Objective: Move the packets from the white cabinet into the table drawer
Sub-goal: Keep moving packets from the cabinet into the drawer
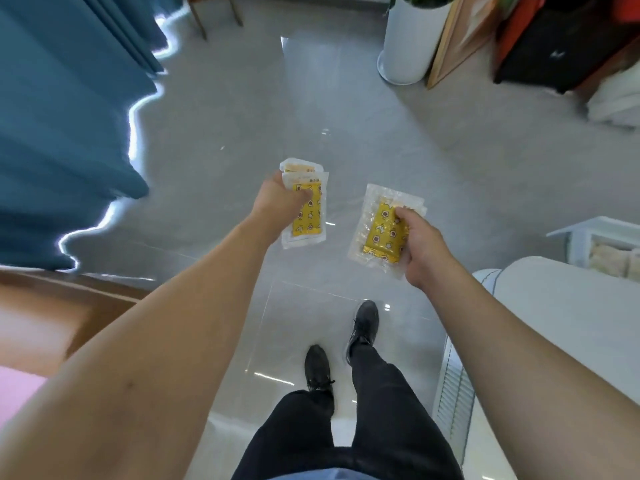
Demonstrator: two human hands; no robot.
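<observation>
1. Left hand (281,199) grips a small stack of clear plastic packets with yellow star-print inserts (306,209), thumb across the front; at least two packets, maybe more.
2. Right hand (420,245) pinches another clear crinkly packet with a yellow patterned insert (382,230), fingers curled over its right edge.
3. Both loads are held in the air over the glossy grey tiled floor (242,116); person is standing mid-room. Cabinet and table drawer can't be identified here.
4. Risk: slick film, loose stack, so a rear packet could slide out of the left hand while walking.
5. Print on the packets is too small to read; no brand legible.
</observation>
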